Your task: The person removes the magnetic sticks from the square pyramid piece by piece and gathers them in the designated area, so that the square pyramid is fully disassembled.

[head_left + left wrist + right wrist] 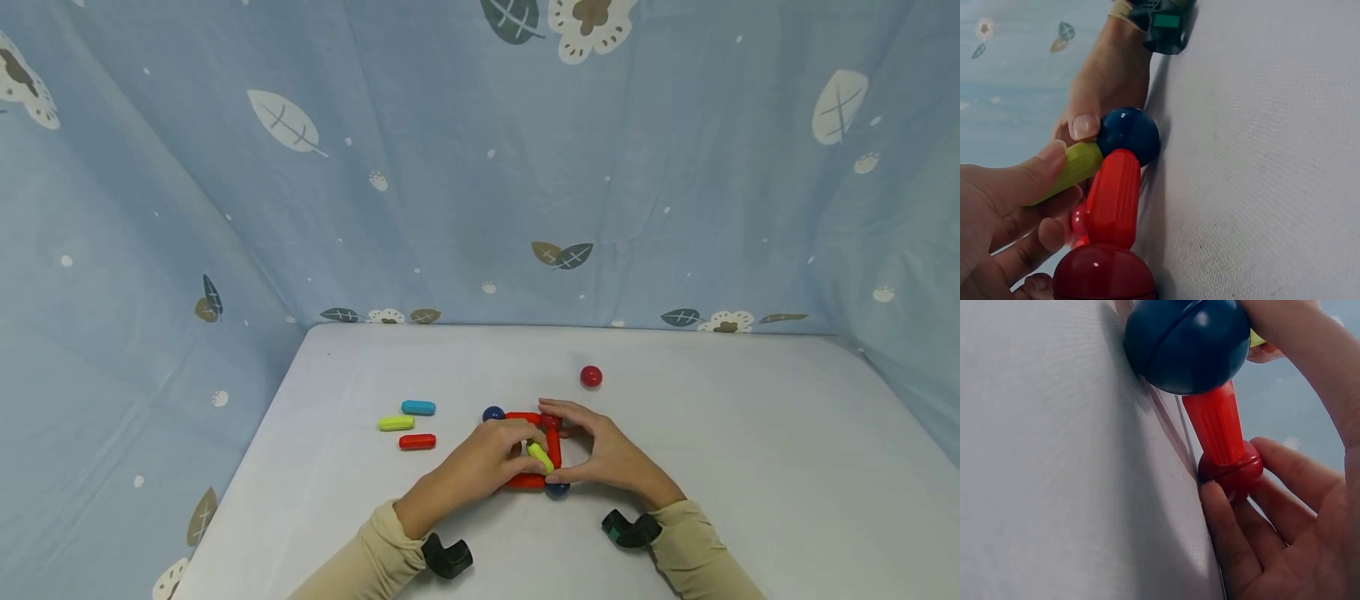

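Backdrop (480,167): blue cloth w/ leaf and flower print, hung behind and at both sides of the worktop.

Worktop (750,433): white cloth-covered surface, carries all items. No containers in view.

Left hand (487,454): beige sleeve, black wrist cam mount below. Grip pinches the yellow-green rod (539,457) btwn thumb and fingers; wrist view shows the thumb lying along the rod.

Right hand (607,454): beige sleeve, black mount w/ green patch at the wrist. Grip curled round the right side of the frame: fingertips at the dark red ball (1230,469) on the far corner, thumb at the navy ball (557,490) on the near corner.

Red frame (534,450): square of red rods joined by balls at corners, flat on the worktop centre, btwn both hands. Right-side red rod (1113,197) runs from navy ball to dark red ball. 2nd navy ball (492,413) at far-left corner.

Yellow-green rod: tilted, one end touching the near navy ball, held over the frame's inside.

Loose rods, left of the frame, well apart from hands, approx parallel: blue rod (417,407) farthest, yellow-green spare rod (396,423) mid, red spare rod (417,442) nearest.

Loose red ball (591,377): alone on the worktop, beyond the right hand.
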`<state>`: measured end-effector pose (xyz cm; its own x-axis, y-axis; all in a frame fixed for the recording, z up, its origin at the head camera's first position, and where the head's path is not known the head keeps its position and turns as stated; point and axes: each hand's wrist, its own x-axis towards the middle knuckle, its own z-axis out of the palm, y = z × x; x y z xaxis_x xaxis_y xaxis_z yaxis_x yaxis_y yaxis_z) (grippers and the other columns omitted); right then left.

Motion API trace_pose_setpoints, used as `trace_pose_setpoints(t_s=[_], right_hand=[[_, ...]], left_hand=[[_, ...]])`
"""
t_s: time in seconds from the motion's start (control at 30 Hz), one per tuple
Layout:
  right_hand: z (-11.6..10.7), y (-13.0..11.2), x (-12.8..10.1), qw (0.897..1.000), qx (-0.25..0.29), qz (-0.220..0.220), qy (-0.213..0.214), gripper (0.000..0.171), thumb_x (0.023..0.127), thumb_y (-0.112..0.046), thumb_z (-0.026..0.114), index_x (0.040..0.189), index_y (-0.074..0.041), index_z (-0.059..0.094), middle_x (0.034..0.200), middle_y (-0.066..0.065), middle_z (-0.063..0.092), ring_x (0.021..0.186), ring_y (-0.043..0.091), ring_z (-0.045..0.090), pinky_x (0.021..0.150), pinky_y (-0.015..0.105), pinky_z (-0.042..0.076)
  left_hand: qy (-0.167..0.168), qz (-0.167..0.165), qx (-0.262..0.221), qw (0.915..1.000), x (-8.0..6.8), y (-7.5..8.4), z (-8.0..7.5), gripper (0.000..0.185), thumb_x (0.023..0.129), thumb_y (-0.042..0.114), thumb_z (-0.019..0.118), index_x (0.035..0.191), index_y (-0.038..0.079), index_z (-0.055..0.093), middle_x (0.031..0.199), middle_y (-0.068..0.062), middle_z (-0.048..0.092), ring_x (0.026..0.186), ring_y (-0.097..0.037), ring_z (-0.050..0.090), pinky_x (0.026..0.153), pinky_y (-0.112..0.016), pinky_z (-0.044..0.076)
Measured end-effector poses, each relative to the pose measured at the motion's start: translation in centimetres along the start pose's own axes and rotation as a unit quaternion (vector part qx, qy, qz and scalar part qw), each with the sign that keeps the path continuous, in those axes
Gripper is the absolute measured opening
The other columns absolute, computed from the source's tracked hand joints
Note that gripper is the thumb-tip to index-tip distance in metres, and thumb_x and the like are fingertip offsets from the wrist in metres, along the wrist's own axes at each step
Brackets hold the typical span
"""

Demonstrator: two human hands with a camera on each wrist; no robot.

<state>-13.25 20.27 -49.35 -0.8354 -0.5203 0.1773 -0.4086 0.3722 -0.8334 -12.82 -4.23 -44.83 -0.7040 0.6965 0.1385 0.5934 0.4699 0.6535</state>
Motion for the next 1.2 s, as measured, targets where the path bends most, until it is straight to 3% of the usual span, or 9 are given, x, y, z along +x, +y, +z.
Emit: trace_pose_setpoints(t_s=[0.1, 0.2, 0.33, 0.67, 0.83, 1.2], right_hand=[[0.0, 0.0, 0.1, 1.0, -0.001, 0.0, 0.001, 0.086, 0.076, -0.031, 0.094, 0.15, -0.013, 0.053, 0.158, 0.009, 0.05, 0.135, 0.025, 0.056, 0.102, 0.03, 0.055], [0.0, -0.2, 0.1, 1.0, -0.003, 0.005, 0.004, 0.086, 0.076, -0.033, 0.094, 0.149, -0.014, 0.053, 0.156, 0.009, 0.051, 0.134, 0.026, 0.057, 0.101, 0.031, 0.056], [-0.1, -0.3, 0.1, 1.0, -0.006, 0.016, 0.007, 0.086, 0.076, -0.034, 0.094, 0.149, -0.015, 0.054, 0.156, 0.008, 0.052, 0.132, 0.026, 0.058, 0.1, 0.031, 0.056], [0.1, 0.2, 0.2, 1.0, -0.001, 0.001, 0.006, 0.086, 0.077, -0.031, 0.093, 0.15, -0.011, 0.053, 0.156, 0.012, 0.051, 0.133, 0.028, 0.058, 0.099, 0.032, 0.057], [0.2, -0.1, 0.1, 1.0, -0.005, 0.018, 0.006, 0.086, 0.076, -0.034, 0.093, 0.15, -0.015, 0.053, 0.156, 0.007, 0.052, 0.135, 0.027, 0.056, 0.099, 0.031, 0.056], [0.2, -0.3, 0.2, 1.0, -0.007, 0.017, 0.007, 0.086, 0.076, -0.033, 0.093, 0.15, -0.015, 0.053, 0.156, 0.008, 0.052, 0.135, 0.027, 0.055, 0.1, 0.029, 0.056]], left_hand=[[0.016, -0.004, -0.021, 0.9996, 0.0, 0.0, -0.4, 0.018, 0.095, 0.031, 0.074, 0.109, 0.02, 0.073, 0.097, 0.012, 0.071, 0.078, 0.001, 0.053, 0.069, -0.014, 0.048], [0.064, -0.011, -0.056, 0.9963, 0.0, 0.0, -1.4, 0.019, 0.094, 0.028, 0.076, 0.109, 0.018, 0.072, 0.099, 0.009, 0.073, 0.08, -0.002, 0.058, 0.073, -0.017, 0.052], [0.123, -0.02, -0.081, 0.9889, 0.0, 0.0, -3.0, 0.019, 0.09, 0.021, 0.08, 0.107, 0.017, 0.072, 0.096, 0.006, 0.073, 0.076, -0.006, 0.059, 0.069, -0.021, 0.053], [0.107, -0.05, -0.061, 0.9911, -0.8, 0.0, -3.9, 0.019, 0.087, 0.025, 0.084, 0.103, 0.021, 0.075, 0.081, 0.011, 0.067, 0.069, -0.004, 0.052, 0.059, -0.02, 0.041], [0.138, -0.079, -0.04, 0.9865, -3.3, -1.5, -5.4, 0.019, 0.084, 0.023, 0.088, 0.097, 0.026, 0.074, 0.081, 0.015, 0.068, 0.067, -0.004, 0.053, 0.055, -0.019, 0.034], [0.209, -0.159, -0.001, 0.9649, -11.4, -7.6, -9.9, 0.021, 0.079, 0.016, 0.09, 0.092, 0.024, 0.075, 0.078, 0.009, 0.069, 0.066, -0.005, 0.052, 0.062, -0.024, 0.043]])
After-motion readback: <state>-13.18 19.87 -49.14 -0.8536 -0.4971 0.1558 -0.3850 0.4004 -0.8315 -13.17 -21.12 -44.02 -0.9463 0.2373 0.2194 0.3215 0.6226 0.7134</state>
